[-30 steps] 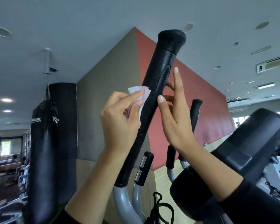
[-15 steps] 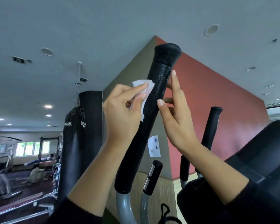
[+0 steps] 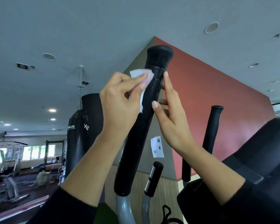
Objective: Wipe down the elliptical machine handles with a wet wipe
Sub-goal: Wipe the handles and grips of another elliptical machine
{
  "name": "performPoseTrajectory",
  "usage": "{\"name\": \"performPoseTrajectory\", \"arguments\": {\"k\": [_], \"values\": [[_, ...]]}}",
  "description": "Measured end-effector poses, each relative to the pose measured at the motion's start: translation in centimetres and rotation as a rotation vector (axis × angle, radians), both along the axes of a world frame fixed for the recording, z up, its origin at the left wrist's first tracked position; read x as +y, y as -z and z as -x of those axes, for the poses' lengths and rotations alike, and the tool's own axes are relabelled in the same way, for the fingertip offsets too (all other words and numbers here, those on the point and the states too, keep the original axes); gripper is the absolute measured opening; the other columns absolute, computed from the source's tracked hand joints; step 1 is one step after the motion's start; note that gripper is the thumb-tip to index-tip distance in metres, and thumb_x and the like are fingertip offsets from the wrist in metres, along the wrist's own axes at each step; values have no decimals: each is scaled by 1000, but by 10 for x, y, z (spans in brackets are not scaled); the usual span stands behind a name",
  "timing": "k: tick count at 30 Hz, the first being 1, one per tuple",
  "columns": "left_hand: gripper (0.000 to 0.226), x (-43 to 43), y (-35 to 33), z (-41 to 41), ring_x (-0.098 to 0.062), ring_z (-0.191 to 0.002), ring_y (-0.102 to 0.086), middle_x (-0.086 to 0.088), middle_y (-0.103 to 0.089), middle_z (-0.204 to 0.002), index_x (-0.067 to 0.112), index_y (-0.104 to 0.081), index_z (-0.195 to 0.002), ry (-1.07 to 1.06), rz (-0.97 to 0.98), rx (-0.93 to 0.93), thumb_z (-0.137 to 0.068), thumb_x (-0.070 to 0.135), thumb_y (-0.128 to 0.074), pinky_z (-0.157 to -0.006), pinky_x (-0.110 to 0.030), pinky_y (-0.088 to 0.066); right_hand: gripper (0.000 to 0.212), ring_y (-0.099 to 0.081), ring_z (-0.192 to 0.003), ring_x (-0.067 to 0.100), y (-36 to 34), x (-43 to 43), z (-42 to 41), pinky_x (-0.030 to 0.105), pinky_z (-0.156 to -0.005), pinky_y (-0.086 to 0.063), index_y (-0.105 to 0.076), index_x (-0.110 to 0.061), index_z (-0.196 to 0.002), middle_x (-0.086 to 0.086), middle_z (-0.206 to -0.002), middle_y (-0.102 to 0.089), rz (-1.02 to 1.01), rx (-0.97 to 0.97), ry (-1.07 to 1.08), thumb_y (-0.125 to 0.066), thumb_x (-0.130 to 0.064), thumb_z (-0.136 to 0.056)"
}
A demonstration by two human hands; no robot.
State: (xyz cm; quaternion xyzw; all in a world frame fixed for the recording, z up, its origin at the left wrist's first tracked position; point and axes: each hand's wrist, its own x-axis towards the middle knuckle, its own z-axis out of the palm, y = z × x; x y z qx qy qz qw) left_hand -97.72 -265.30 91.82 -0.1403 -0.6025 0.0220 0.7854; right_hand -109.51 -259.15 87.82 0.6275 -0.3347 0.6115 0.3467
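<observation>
A tall black foam-covered elliptical handle (image 3: 136, 152) rises in the middle of the head view, tilted to the right at the top. My left hand (image 3: 120, 104) pinches a white wet wipe (image 3: 144, 78) and presses it on the handle's left side just below the flared top. My right hand (image 3: 171, 117) rests on the handle's right side, fingers stretched upward, thumb on the front. A second tall black handle (image 3: 212, 126) stands farther right. A short black grip with silver plates (image 3: 153, 178) sits lower between them.
The elliptical's black console (image 3: 255, 167) fills the lower right. A black punching bag (image 3: 81, 135) hangs at the left behind my left arm. Gym machines and people are at the far left. A red and grey wall with a white paper sheet (image 3: 157, 146) stands behind.
My left hand has slid the wipe up the handle toward its flared top. My right hand has followed upward along the other side. The camera has tilted and turned a little left.
</observation>
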Motion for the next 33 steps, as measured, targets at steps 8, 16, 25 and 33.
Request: {"name": "performPoseTrajectory", "arguments": {"k": [8,16,25,33], "values": [[27,1,-12,11,-5,-63,-46,10,-46,-75,21,-69,-114,32,-11,-16,-87,16,-68,-61,-9,-35,65,-52,-84,5,5,-6,0,13,-84,-43,-13,-36,-151,-20,-128,-46,-5,-41,-33,-46,-12,-100],[30,-18,26,2,-5,-65,-50,5,-53,-77,20,-67,-114,6,-64,-38,-86,11,-69,-63,-9,-37,66,-58,-92,14,16,-8,-2,19,-84,-49,-15,-39,-150,-20,-120,-48,-29,-52,-37,-49,-14,-99],[26,-8,14,13,-3,-62,-44,2,-51,-75,16,-70,-113,-43,-3,13,-88,12,-68,-62,-9,-36,66,-58,-90,24,16,-13,1,31,-89,-50,-14,-42,-150,-14,-122,-50,-6,-55,-38,-47,-18,-98],[22,5,6,6,-9,-61,-47,-5,-54,-76,15,-72,-109,-64,14,103,-87,13,-69,-60,-12,-39,60,-59,-104,25,-4,-6,4,45,-100,-45,-12,-40,-151,-20,-143,-43,17,-29,-39,-41,-21,-102]]}}
